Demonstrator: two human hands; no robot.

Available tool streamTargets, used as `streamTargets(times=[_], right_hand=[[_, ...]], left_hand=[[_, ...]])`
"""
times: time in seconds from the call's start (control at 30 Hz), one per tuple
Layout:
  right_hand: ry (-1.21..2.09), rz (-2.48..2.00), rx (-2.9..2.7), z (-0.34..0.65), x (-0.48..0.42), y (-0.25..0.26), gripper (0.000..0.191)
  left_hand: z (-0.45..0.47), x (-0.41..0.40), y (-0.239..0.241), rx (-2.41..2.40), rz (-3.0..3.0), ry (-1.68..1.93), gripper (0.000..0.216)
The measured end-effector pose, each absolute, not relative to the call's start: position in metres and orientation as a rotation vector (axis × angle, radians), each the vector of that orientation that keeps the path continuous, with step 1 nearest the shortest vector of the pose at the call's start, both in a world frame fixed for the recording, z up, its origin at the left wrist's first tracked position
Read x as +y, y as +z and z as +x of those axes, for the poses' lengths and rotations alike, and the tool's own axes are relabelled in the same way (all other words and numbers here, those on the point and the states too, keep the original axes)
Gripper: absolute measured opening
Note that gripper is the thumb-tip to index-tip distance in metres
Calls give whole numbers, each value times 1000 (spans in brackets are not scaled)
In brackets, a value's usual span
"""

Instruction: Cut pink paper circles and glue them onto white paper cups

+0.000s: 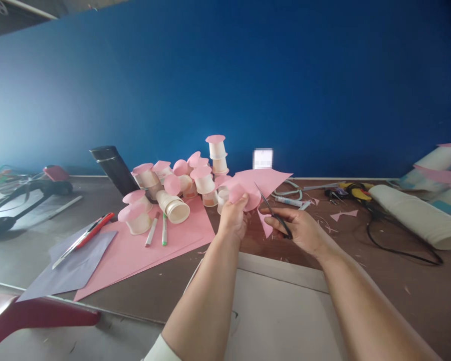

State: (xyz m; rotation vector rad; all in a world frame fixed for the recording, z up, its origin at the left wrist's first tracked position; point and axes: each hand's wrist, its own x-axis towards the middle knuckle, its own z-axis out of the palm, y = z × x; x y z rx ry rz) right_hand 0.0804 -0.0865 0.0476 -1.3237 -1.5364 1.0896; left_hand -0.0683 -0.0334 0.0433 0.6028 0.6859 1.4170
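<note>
My left hand [233, 218] is closed on a piece of pink paper [265, 181], holding it up over the brown table [398, 281]. My right hand [298, 228] grips black scissors [272, 213] with the blades open and pointing up into the pink paper's edge. A narrow pink strip hangs down between the two hands. Just behind my left hand stands a cluster of several small paper cups with pink paper lids [180, 185], some stacked, some tipped on their sides.
A pink sheet [135, 253] and a grey-lilac sheet [73, 265] lie at left, with pens and a red utility knife [92, 233]. A black flask [115, 168] leans behind the cups. A glue gun with black cable [355, 193] and paper rolls [417, 215] sit at right. A white board [278, 311] lies near me.
</note>
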Motion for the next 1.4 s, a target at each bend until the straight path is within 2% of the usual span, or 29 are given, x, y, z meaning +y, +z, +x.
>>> streamTargets(times=[0.9,1.4], right_hand=[[1067,-1380,-1568,84,-86,47,54],[1112,-1301,-1527,81,-85,46,58]], left_hand=[[-71,-34,46,698,491,1432,17],[-70,-27,37,789,681,1455,24]])
